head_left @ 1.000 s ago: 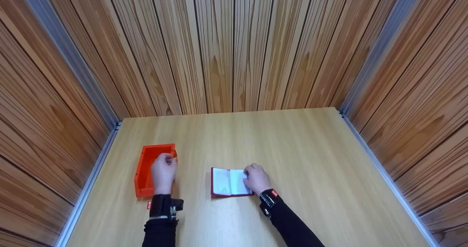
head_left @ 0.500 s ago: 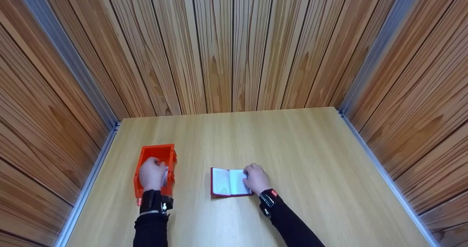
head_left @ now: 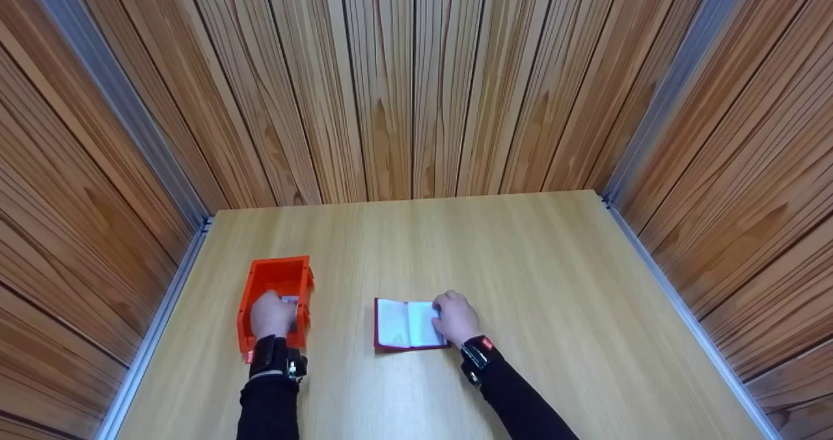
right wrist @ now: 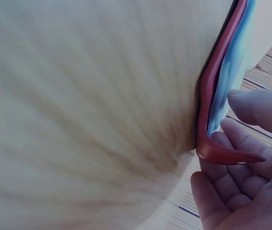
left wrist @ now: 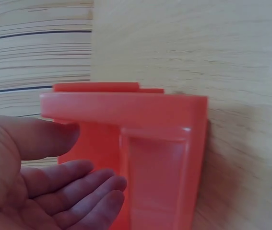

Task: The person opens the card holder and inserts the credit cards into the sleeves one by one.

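In the head view, my left hand (head_left: 272, 314) is down inside an orange-red plastic bin (head_left: 247, 297) at the left. A small pale flat piece (head_left: 289, 299) shows beside its fingers, low in the bin. The left wrist view shows that hand's fingers (left wrist: 73, 189) loosely bent, the thumb apart from them, with nothing between. Near the middle of the table lies an opened card holder (head_left: 394, 323) with a red cover and pale, glossy, plastic-looking leaves. Its right edge is pinched by my right hand (head_left: 459, 319), thumb on the leaves and fingers around the cover edge (right wrist: 227, 154).
A light wooden table (head_left: 520, 264) carries the bin and the card holder. Wood-plank walls (head_left: 416, 88) with metal corner rails (head_left: 690, 336) enclose it at the back and both sides.
My left hand has moved from the bin's right rim down and toward me into the bin. The pale piece now shows low in it. My right hand stays on the card holder.
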Available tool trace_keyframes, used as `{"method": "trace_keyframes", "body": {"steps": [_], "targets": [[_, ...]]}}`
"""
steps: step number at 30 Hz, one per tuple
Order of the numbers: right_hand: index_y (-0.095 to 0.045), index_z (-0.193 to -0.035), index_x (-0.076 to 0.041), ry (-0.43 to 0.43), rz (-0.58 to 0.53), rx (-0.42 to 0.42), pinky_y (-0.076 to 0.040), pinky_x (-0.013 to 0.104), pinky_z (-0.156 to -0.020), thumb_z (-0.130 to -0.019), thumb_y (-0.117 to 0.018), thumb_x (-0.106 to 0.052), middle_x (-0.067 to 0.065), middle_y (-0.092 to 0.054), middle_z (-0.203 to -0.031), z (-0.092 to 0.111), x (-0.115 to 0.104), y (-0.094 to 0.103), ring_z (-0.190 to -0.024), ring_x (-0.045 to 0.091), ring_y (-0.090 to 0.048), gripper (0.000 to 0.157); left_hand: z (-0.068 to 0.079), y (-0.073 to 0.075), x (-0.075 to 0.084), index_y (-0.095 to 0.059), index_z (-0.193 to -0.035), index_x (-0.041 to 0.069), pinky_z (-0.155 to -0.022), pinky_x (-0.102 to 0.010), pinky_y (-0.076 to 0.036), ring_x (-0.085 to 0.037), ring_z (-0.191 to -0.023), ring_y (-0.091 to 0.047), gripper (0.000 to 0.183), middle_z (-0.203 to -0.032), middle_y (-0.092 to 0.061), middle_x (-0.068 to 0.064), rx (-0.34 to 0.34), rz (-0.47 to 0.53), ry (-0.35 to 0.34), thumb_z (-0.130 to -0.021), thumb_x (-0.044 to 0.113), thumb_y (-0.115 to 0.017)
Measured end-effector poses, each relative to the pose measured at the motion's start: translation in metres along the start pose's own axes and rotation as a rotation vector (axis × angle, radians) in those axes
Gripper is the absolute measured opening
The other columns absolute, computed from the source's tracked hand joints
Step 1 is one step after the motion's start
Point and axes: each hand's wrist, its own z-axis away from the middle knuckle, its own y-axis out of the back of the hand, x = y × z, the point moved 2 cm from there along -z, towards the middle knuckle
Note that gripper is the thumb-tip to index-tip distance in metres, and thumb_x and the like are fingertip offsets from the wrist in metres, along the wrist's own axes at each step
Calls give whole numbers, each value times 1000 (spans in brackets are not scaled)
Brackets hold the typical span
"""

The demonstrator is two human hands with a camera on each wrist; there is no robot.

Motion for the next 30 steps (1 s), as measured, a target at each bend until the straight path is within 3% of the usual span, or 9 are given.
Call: {"method": "trace_keyframes", "body": {"steps": [9, 17, 23, 30], "targets": [[-67, -92, -5, 9, 23, 7, -51, 43, -76, -75, -80, -12, 6, -57, -91, 1, 0, -1, -89, 29, -58, 22, -5, -1, 3, -54, -92, -5, -75, -44, -46, -37, -83, -52, 11, -84, -53, -18, -48, -18, 50, -82, -1, -56], [-67, -91, -4, -2, 31, 7, -51, 43, -76, -75, -80, -12, 6, -57, -90, 1, 0, 0, -89, 29, -58, 22, -6, 2, 0, -58, -93, -7, -75, -43, -45, -36, -80, -53, 10, -80, -56, -17, -63, -37, 50, -87, 1, -56], [-67, -92, -4, -19, 31, -7, -50, 42, -76, -76, -80, -11, 6, -58, -90, 1, -1, 1, -88, 28, -57, 22, -7, 1, 0, -59, -97, -9, -75, -42, -45, -36, -81, -54, 13, -81, -56, -17, -97, -34, 91, -89, 1, -56], [-68, -93, -4, -27, 27, -19, -51, 42, -77, -76, -80, -12, 6, -58, -91, 0, -3, 2, -89, 28, -57, 23, -9, -2, -5, -58, -86, -5, -73, -42, -45, -35, -77, -54, 6, -76, -56, -15, -60, -72, 73, -86, 1, -56]]}}
